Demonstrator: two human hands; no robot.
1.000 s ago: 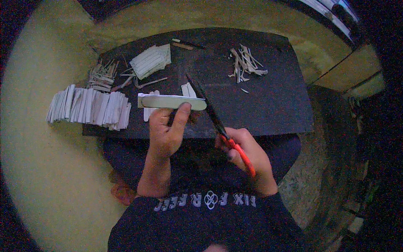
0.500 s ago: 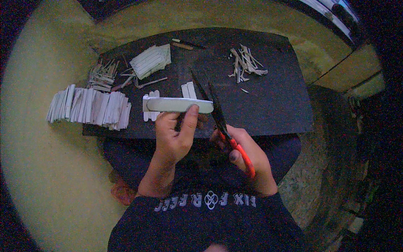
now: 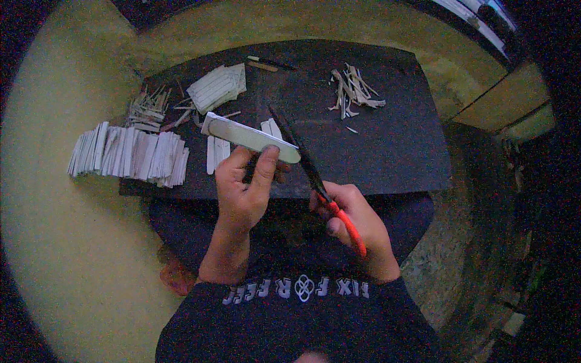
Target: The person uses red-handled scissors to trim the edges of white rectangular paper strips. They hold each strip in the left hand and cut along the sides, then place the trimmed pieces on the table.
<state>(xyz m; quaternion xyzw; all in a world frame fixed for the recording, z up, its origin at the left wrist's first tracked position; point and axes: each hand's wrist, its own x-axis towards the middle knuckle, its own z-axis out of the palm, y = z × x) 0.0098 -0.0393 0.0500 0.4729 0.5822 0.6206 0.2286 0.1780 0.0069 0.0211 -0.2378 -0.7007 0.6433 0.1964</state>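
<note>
Left hand [image 3: 243,189] pinches pale, flat, round-ended paper-like strip [image 3: 242,134], probably light, bendy, best held mid-length; right hand [image 3: 362,219] grips red-handled black scissors [image 3: 315,178].

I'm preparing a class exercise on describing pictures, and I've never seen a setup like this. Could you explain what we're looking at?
There is no machine here: a person works with two bare hands. The camera, the left of two worn on the head, looks down; its fisheye lens bends straight edges.

The left hand holds a pale flat strip with a rounded end. The right hand holds dark-bladed scissors with red handles.

On the dark tabletop, a row of white strips sits at left, overhanging the edge. Behind it lie thin scraps, lined pale sheets and a pen. More curled scraps lie at the far right.
</note>
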